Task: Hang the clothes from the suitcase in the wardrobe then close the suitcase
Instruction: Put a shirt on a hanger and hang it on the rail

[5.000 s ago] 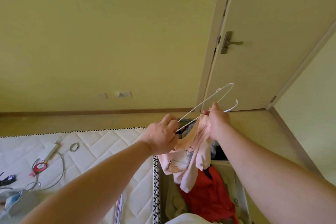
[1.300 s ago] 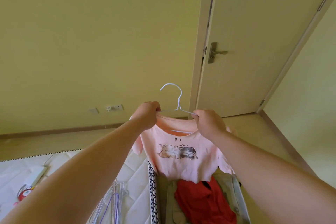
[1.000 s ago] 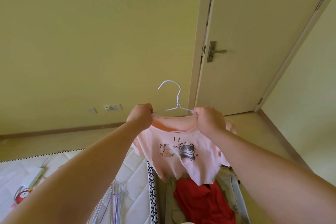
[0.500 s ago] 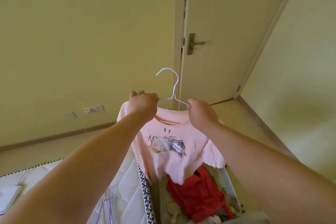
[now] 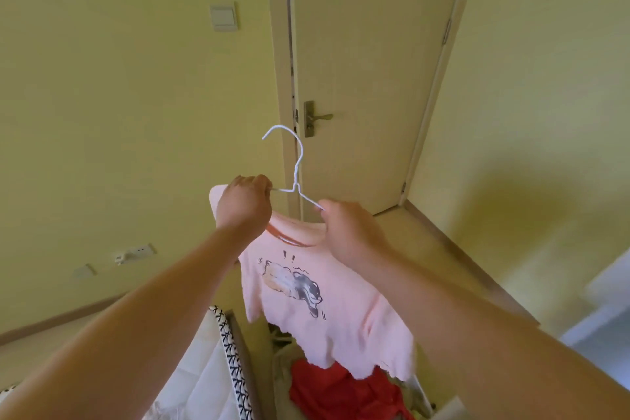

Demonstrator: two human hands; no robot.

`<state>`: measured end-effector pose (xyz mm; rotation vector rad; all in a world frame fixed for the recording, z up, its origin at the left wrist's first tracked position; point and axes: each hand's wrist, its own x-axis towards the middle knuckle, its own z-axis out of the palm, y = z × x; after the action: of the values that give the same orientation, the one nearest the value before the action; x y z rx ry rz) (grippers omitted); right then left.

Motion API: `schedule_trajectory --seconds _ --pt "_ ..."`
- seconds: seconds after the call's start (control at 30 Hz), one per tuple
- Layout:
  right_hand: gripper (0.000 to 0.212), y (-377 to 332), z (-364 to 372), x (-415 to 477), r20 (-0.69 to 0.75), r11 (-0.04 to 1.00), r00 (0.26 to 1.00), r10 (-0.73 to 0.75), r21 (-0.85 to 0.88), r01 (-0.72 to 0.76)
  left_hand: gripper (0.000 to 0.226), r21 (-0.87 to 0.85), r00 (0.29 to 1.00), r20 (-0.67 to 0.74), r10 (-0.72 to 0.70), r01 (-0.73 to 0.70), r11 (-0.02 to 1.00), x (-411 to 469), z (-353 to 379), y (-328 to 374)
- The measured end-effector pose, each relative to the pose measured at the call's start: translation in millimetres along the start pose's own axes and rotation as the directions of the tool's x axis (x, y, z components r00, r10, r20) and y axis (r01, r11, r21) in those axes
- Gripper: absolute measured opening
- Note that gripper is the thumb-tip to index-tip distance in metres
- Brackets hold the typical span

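A pink T-shirt (image 5: 320, 297) with a cartoon print hangs on a white wire hanger (image 5: 296, 167), held up in front of me. My left hand (image 5: 243, 203) grips the hanger's left shoulder together with the shirt. My right hand (image 5: 344, 227) grips the right shoulder the same way. The hook points up and to the left. Below the shirt lies the open suitcase (image 5: 247, 365) with a red garment (image 5: 341, 392) and other clothes in it. No wardrobe is in view.
A closed door (image 5: 368, 54) with a lever handle (image 5: 315, 118) stands straight ahead. A mattress (image 5: 201, 382) with a patterned edge lies left of the suitcase. Bare floor runs along the wall on the right, where a pale object (image 5: 610, 303) shows at the edge.
Both hands have lifted the shirt on its hanger higher and tilted it. The view has swung right and up, so the door sits more central and the mattress has mostly left the frame.
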<state>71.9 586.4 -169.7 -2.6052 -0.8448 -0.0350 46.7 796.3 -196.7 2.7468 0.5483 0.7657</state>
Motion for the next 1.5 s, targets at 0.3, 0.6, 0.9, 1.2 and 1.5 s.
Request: schedule_trajectory --seconds 0.3,0.6,0.9,1.2,1.5 --pt "0.017 5.4 -68.7 -65.1 -0.225 0.984 0.97 -0.097 0.122 0.127 0.04 -0.128 0.92 -0.348 0.183 -0.24 0.962 -13.9 -55.3 81.5" --pt "0.039 -2.0 -147.4 -169.8 -0.351 0.948 0.926 -0.143 0.221 0.23 0.038 -0.122 0.77 -0.593 0.237 -0.377 0.918 -69.6 -135.1 170.6" --pt "0.013 46.7 -204.3 -256.8 -0.524 0.984 0.852 -0.026 0.135 0.113 0.034 -0.084 0.681 -0.624 0.385 -0.547 0.833 -132.3 -172.0 262.4" --pt "0.009 170.9 -207.1 -339.2 -0.757 0.971 0.608 0.239 0.17 -0.17 0.039 -0.085 0.585 -0.468 0.663 -0.776 0.625 -215.4 -149.5 392.3" --pt "0.013 270.0 -227.6 -448.1 -0.74 0.885 0.514 0.434 0.242 -0.398 0.037 -0.28 0.66 -0.127 0.74 -0.74 0.612 -294.9 -108.2 516.6"
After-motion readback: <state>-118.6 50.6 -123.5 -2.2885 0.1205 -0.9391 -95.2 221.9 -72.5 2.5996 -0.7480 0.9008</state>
